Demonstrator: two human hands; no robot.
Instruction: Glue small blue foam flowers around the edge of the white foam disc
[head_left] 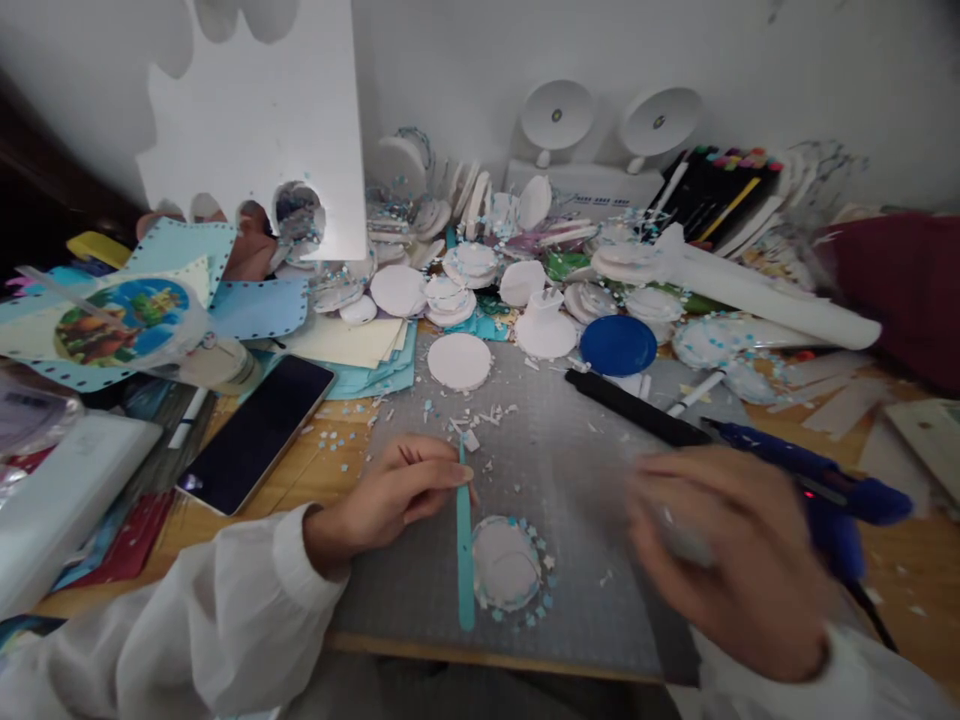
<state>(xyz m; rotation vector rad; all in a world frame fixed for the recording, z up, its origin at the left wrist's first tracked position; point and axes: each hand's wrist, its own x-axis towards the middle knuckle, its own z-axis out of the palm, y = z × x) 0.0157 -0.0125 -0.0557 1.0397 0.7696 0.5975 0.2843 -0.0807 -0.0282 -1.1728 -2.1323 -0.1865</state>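
Note:
My left hand (412,487) pinches a narrow teal paper strip (465,560) near its upper end, thumb on top. The strip hangs toward the mat's front edge. Just right of it lies a white foam disc (507,563) with small blue and white stars around its right and lower rim. My right hand (724,545) is over the right side of the mat, smeared by motion, so I cannot tell whether it holds anything. Beyond it rests a blue glue gun (832,480) with a small red light. A black pen-shaped tool (637,408) lies on the mat above that hand.
The grey cutting mat (555,450) carries white scraps, another white disc (459,361) and a blue round lid (618,346). A phone (259,430) and a lidded drink cup (135,320) stand left. Piled foam discs, a double lamp (559,115) and markers (720,195) line the back.

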